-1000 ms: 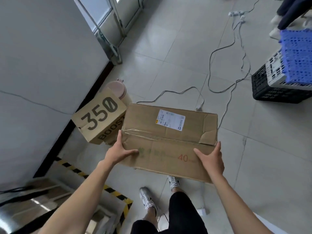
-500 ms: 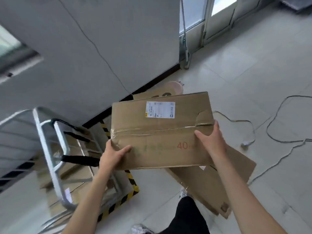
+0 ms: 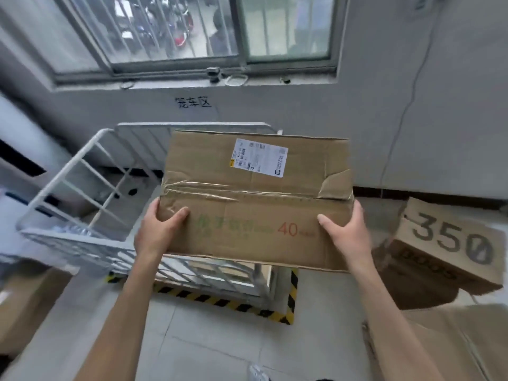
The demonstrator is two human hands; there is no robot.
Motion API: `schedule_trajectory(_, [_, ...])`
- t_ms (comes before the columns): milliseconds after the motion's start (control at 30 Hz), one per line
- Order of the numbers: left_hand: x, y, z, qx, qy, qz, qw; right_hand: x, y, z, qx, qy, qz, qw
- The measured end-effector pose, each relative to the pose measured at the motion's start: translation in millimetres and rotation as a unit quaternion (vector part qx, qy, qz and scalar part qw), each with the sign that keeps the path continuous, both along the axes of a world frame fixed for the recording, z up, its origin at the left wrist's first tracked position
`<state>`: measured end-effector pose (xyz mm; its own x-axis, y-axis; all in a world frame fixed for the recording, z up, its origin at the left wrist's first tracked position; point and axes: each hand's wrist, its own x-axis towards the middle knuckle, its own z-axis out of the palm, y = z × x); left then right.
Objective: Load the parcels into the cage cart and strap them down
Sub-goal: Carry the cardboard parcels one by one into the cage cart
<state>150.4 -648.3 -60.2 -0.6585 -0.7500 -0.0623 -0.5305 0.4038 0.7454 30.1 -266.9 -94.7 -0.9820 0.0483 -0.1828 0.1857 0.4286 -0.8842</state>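
Left hand: my left hand [image 3: 158, 232] clamps the near left corner of the cardboard parcel [image 3: 255, 199], thumb on top.
Right hand: my right hand [image 3: 347, 232] grips the near right corner likewise (fingers underneath, hidden).
Parcel: held level in the air, taped seam and white label [image 3: 259, 157] up, above the near right corner of the cage cart [image 3: 82, 188].
Cart: white wire, against the wall, inside yellow-black floor tape [image 3: 233, 303].
Right side: a box printed "350" [image 3: 450, 243] on the floor.

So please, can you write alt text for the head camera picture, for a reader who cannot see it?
Left hand and right hand hold a taped cardboard parcel above a white cage cart that stands below a barred window. A "350" shoebox lies on the floor to the right.
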Motion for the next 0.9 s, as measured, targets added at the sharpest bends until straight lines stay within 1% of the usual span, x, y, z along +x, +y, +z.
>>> schedule_trajectory(100, [37, -65, 2, 0.019, 0.002, 0.054, 0.998, 8, -77, -2, -0.002, -0.021, 0.079, 0.997])
schedule_trajectory(200, [61, -118, 1, 0.015, -0.006, 0.096, 0.995, 15, -136, -10, -0.002, -0.04, 0.124, 0.991])
schedule_trajectory(300, [76, -160, -8, 0.04, -0.026, 0.105, 0.993, 19, -182, -21, -0.009, -0.068, 0.143, 0.987])
schedule_trajectory(400, [72, -192, -14, 0.046, -0.037, 0.115, 0.992, 14, -219, -33, -0.015, -0.086, 0.139, 0.986])
schedule_trajectory(567, [25, -245, -25, 0.029, -0.074, 0.109, 0.991, -27, -271, -51, -0.011, -0.061, 0.114, 0.992])
schedule_trajectory(667, [-22, -276, -42, 0.042, -0.06, 0.08, 0.994, -63, -299, -69, -0.013, -0.074, 0.101, 0.992])
schedule_trajectory(767, [-75, -306, -64, 0.034, -0.084, 0.06, 0.994, -97, -322, -93, 0.0, -0.102, 0.067, 0.993])
schedule_trajectory(900, [-117, -329, -96, 0.054, -0.126, 0.044, 0.99, -120, -340, -121, 0.032, -0.153, 0.039, 0.987])
